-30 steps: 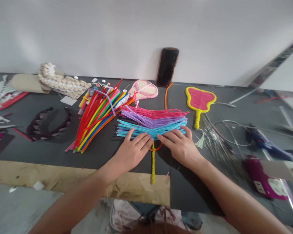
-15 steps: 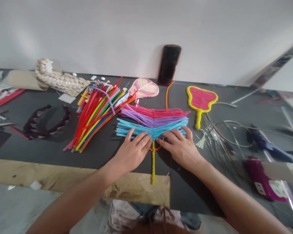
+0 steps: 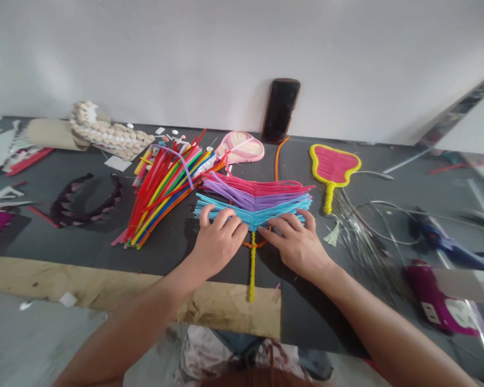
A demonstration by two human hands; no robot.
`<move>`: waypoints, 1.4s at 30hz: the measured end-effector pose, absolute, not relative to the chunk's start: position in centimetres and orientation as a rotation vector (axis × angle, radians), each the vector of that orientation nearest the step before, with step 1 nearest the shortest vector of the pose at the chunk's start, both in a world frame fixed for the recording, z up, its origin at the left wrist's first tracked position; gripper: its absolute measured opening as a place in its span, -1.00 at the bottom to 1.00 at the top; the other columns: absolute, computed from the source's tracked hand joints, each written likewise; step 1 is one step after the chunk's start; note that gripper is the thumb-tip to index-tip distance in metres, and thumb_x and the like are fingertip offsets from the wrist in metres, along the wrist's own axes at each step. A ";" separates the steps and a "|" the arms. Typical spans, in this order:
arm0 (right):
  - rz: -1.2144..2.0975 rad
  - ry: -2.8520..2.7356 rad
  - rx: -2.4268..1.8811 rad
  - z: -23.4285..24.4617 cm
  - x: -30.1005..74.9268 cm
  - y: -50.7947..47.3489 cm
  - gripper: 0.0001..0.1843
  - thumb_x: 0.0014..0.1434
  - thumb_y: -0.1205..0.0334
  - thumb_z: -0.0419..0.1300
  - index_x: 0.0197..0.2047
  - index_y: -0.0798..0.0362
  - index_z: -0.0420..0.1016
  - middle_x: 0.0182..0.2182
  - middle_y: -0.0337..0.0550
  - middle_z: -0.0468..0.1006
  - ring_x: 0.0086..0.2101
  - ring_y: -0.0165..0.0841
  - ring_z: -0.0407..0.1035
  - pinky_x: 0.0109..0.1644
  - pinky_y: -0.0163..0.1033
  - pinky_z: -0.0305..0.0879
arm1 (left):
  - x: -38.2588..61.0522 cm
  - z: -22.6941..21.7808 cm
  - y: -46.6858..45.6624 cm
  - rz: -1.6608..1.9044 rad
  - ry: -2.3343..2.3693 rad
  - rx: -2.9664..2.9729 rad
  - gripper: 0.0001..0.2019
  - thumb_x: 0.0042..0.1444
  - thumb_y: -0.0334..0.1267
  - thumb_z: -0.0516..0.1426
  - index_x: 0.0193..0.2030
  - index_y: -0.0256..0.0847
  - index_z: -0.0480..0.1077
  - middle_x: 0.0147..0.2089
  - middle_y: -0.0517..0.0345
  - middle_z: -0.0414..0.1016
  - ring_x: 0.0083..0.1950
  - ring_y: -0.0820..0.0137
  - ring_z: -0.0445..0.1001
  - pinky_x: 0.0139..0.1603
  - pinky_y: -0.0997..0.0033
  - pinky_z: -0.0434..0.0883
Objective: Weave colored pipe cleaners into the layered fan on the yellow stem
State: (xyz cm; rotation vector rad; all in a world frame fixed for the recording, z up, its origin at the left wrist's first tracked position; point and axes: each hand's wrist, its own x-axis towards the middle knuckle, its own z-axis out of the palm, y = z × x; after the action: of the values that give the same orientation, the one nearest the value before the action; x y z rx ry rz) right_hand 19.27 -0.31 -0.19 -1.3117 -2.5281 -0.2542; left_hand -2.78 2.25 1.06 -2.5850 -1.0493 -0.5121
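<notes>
A fan-like piece of pipe cleaners lies flat on the dark table, its rows angled around a twisted yellow stem (image 3: 252, 269). Pink pipe cleaners (image 3: 258, 187) form the top row, with purple pipe cleaners (image 3: 262, 201) below them. My left hand (image 3: 220, 239) has its fingers curled over the left half of the lowest row, the light blue pipe cleaners (image 3: 253, 217). On the right half, my right hand (image 3: 300, 239) presses bent fingers on the same row, thumb near the stem. A curved orange pipe cleaner (image 3: 262, 244) passes beneath. My fingertips are partly hidden.
Left lies a bundle of coloured pipe cleaners (image 3: 161, 199), beyond it a dark headband (image 3: 84, 215). A phone (image 3: 281, 110) leans on the wall. Right are a pink-and-yellow fan (image 3: 335, 166), thin wires (image 3: 358, 242) and a blue tool (image 3: 447, 242). Brown paper (image 3: 226, 312) lines the front edge.
My left hand's fingers have curled more over the light blue pipe cleaners. My right hand has hardly moved. The view has shifted slightly.
</notes>
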 end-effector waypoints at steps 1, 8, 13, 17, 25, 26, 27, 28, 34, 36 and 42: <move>-0.263 -2.526 -1.296 -0.1 19.2 -0.3 -0.63 0.19 0.43 0.13 0.00 -0.10 0.52 -0.09 -0.15 0.56 -0.05 -0.22 0.23 0.23 0.08 -0.17 | -2.7 1.0 2.3 -0.510 -1.053 -2.582 -0.82 0.28 -0.42 0.05 -0.28 -0.16 0.44 -0.31 0.18 0.54 -0.04 0.29 0.42 0.15 -0.01 0.10; -0.222 -2.557 -1.180 0.1 18.3 -0.8 -0.70 0.26 0.38 0.11 -0.02 -0.11 0.52 -0.15 -0.18 0.57 -0.13 -0.27 0.22 0.11 0.00 -0.08 | -2.6 0.4 2.6 -0.493 -1.052 -2.605 -0.82 0.29 -0.39 0.04 -0.32 -0.17 0.42 -0.34 0.19 0.52 -0.06 0.30 0.41 0.14 0.01 0.09; -0.155 -2.606 -1.196 -0.1 18.2 -0.9 -0.70 0.25 0.36 0.12 0.00 -0.09 0.52 -0.18 -0.15 0.55 -0.14 -0.24 0.21 0.06 0.01 -0.07 | -2.5 0.4 2.6 -0.461 -1.075 -2.585 -0.80 0.30 -0.39 0.02 -0.34 -0.16 0.38 -0.35 0.21 0.49 -0.06 0.31 0.40 0.16 0.01 0.07; -0.114 -2.618 -1.212 -0.2 18.3 -0.8 -0.64 0.21 0.40 0.14 0.02 -0.11 0.52 -0.17 -0.14 0.54 -0.13 -0.24 0.21 0.05 -0.01 -0.06 | -2.4 0.1 2.6 -0.411 -1.064 -2.560 -0.79 0.30 -0.40 0.00 -0.36 -0.17 0.33 -0.35 0.21 0.46 -0.06 0.30 0.39 0.16 0.01 0.08; -0.087 -2.624 -1.222 -0.3 18.4 -0.8 -0.65 0.25 0.38 0.10 0.03 -0.13 0.51 -0.15 -0.15 0.55 -0.13 -0.24 0.21 0.07 0.01 -0.08 | -2.2 0.0 2.4 -0.404 -1.101 -2.528 -0.80 0.29 -0.43 -0.02 -0.36 -0.18 0.28 -0.35 0.18 0.42 -0.06 0.28 0.37 0.20 -0.01 0.04; -0.085 -2.623 -1.220 -0.3 18.4 -0.8 -0.64 0.24 0.39 0.10 0.04 -0.13 0.51 -0.15 -0.16 0.55 -0.13 -0.24 0.22 0.07 0.01 -0.08 | -2.2 0.0 2.3 -0.399 -1.118 -2.530 -0.80 0.29 -0.44 -0.03 -0.36 -0.18 0.28 -0.36 0.18 0.41 -0.06 0.28 0.37 0.20 -0.01 0.03; -0.083 -2.623 -1.218 -0.3 18.4 -0.8 -0.63 0.23 0.40 0.11 0.04 -0.12 0.50 -0.15 -0.16 0.54 -0.13 -0.24 0.22 0.07 0.01 -0.08 | -2.2 0.0 2.3 -0.393 -1.136 -2.529 -0.80 0.29 -0.44 -0.03 -0.37 -0.18 0.28 -0.36 0.18 0.40 -0.06 0.28 0.37 0.20 -0.01 0.03; -0.082 -2.623 -1.216 -0.3 18.4 -0.8 -0.62 0.22 0.41 0.12 0.04 -0.12 0.50 -0.15 -0.16 0.54 -0.13 -0.24 0.22 0.07 0.01 -0.07 | -2.1 0.0 2.3 -0.384 -1.150 -2.524 -0.80 0.29 -0.44 -0.02 -0.37 -0.18 0.28 -0.37 0.18 0.40 -0.07 0.28 0.36 0.20 0.00 0.02; -0.075 -2.616 -1.221 -0.4 18.5 -0.9 -0.58 0.17 0.43 0.15 0.05 -0.12 0.50 -0.13 -0.16 0.54 -0.12 -0.24 0.24 0.09 0.03 -0.08 | -2.2 0.1 2.3 -0.430 -1.099 -2.533 -0.82 0.27 -0.43 0.03 -0.36 -0.18 0.33 -0.36 0.22 0.44 -0.05 0.29 0.39 0.19 0.00 0.02; -0.073 -2.607 -1.212 -0.4 18.6 -0.9 -0.58 0.18 0.43 0.14 0.06 -0.13 0.50 -0.13 -0.17 0.55 -0.12 -0.24 0.25 0.10 0.04 -0.08 | -2.3 0.3 2.1 -0.502 -1.061 -2.565 -0.83 0.28 -0.41 0.04 -0.34 -0.16 0.37 -0.36 0.24 0.48 -0.07 0.32 0.40 0.19 0.00 0.02; -0.059 -2.498 -1.154 -0.7 19.2 -0.6 -0.66 0.22 0.44 0.08 -0.02 -0.03 0.54 -0.16 -0.17 0.59 -0.13 -0.26 0.25 0.13 0.03 -0.09 | -2.5 0.9 1.1 -0.618 -0.915 -2.728 -0.89 0.28 -0.35 0.09 -0.22 -0.14 0.46 -0.34 0.26 0.57 -0.09 0.36 0.43 0.19 -0.03 0.04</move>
State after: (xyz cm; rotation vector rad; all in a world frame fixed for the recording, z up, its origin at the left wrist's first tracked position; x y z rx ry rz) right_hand 19.20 -0.59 -0.65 -1.1536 -2.4980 -0.0592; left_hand -2.46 1.06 0.87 -2.7280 -0.9151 -0.6181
